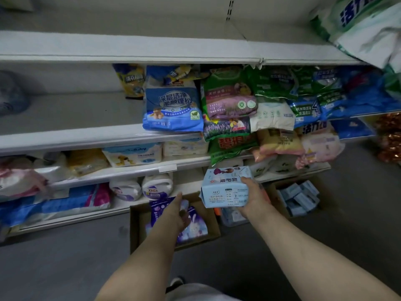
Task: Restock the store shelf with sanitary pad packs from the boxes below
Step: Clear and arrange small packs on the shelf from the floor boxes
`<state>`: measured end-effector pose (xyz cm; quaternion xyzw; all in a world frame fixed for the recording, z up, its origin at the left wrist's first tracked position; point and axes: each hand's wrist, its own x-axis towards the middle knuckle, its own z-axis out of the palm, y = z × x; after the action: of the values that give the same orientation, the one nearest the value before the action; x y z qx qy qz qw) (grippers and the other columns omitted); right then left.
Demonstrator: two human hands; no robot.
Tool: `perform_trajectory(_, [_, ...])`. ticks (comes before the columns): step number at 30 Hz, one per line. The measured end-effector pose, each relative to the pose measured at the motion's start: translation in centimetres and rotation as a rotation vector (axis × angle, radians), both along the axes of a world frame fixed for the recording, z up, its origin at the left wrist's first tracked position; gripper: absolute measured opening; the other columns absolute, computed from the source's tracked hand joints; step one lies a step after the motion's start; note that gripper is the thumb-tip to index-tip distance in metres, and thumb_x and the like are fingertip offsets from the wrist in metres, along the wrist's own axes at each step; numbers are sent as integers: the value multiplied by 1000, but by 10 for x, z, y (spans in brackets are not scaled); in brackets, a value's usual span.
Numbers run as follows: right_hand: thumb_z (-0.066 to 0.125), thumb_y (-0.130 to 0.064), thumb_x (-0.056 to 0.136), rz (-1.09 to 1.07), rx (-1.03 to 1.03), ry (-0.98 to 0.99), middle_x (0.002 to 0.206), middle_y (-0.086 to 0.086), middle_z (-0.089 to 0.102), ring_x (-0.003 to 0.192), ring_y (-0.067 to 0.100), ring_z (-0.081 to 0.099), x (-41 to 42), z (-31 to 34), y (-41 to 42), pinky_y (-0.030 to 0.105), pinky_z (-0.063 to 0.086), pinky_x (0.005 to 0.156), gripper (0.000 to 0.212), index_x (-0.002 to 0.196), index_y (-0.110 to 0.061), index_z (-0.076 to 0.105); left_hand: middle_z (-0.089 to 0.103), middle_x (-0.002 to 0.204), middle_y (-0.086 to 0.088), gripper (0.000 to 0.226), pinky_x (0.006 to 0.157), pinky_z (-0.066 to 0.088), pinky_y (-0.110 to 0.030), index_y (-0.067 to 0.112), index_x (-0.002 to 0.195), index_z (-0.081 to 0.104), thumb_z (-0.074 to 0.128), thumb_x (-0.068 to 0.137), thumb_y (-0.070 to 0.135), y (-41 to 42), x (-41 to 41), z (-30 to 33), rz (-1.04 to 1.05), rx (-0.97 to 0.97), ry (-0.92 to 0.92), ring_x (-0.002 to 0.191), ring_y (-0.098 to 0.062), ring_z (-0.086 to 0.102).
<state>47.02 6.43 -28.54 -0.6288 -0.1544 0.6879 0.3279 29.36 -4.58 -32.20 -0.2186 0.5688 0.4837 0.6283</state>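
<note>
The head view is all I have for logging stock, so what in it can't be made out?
- Open cardboard box of purple packs: count hidden by the left hand and forearm.
- Left hand fingertips: blurred, so any grip on a pack is unclear.
- Light blue sanitary pad pack: small print too fine; the right hand covers its right end.
- Second cardboard box of small pale blue packs: blurred, labels unreadable.
- Green-and-white bag: cut off by the top right edge.

- A cardboard box (173,222) stands on the floor (65,268) before the bottom shelf (91,210).
- A second box (301,197) sits to its right.
- Detergent bags (173,105) lie on the middle shelf (71,137), above both boxes.
</note>
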Motion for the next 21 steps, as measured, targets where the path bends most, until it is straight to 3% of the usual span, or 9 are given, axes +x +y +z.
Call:
perform_trajectory(2, [75, -32, 81, 13, 3, 2, 109, 22, 73, 102, 43, 69, 0, 1, -5, 70, 49, 91, 44, 120, -11, 69, 61, 98, -11, 50, 94, 47, -46, 8, 109, 59, 70, 87, 52, 8, 2, 23, -105, 102, -15, 87, -24, 58])
perform_trajectory(4, [74, -32, 82, 5, 7, -14, 108, 21, 73, 102, 42, 70, 0, 3, -6, 67, 50, 92, 42, 118, -11, 69, 66, 103, -12, 52, 96, 47, -48, 10, 106, 62, 64, 88, 58, 17, 6, 47, -254, 185, 16, 91, -25, 62])
perform_trajectory(8, [68, -31, 88, -35, 45, 26, 113, 21, 72, 105, 41, 68, 0, 2, -4, 62, 52, 94, 34, 116, -10, 70, 70, 93, -14, 43, 67, 50, -40, 14, 98, 63, 64, 90, 56, 30, 15, 81, -426, 206, 108, 84, -27, 65])
perform_trajectory(13, [63, -32, 91, -81, 73, 92, 113, 22, 70, 90, 39, 67, 14, 7, 1, 59, 50, 93, 35, 117, -9, 69, 69, 70, -14, 27, 66, 50, -44, 6, 86, 58, 64, 96, 31, 48, 34, 91, -434, 189, 122, 74, -27, 60])
perform_trajectory(15, [65, -31, 91, -107, 65, 92, 104, 20, 73, 84, 37, 69, 24, 8, 6, 54, 54, 83, 30, 111, -10, 70, 69, 56, -11, 24, 48, 56, -40, 6, 87, 59, 67, 94, 28, 59, 42, 89, -443, 184, 135, 74, -27, 61])
perform_trajectory(17, [68, -29, 90, -125, 78, 102, 104, 20, 73, 88, 38, 70, 36, 9, 14, 51, 56, 78, 30, 113, -9, 70, 70, 62, -11, 24, 38, 54, -33, 5, 89, 60, 70, 92, 27, 73, 54, 82, -443, 175, 172, 75, -27, 61])
perform_trajectory(18, [69, -29, 89, -132, 83, 109, 106, 20, 73, 91, 38, 70, 44, 6, 20, 51, 57, 79, 33, 115, -8, 70, 69, 72, -13, 25, 43, 57, -34, 5, 91, 61, 71, 90, 27, 80, 60, 80, -450, 169, 185, 76, -27, 62])
perform_trajectory(21, [69, -32, 89, -137, 61, 92, 109, 18, 74, 93, 35, 70, 69, 4, 36, 44, 59, 73, 37, 118, -8, 70, 63, 90, -13, 31, 80, 57, -47, 5, 100, 61, 75, 87, 29, 108, 82, 70, -476, 151, 209, 82, -28, 62])
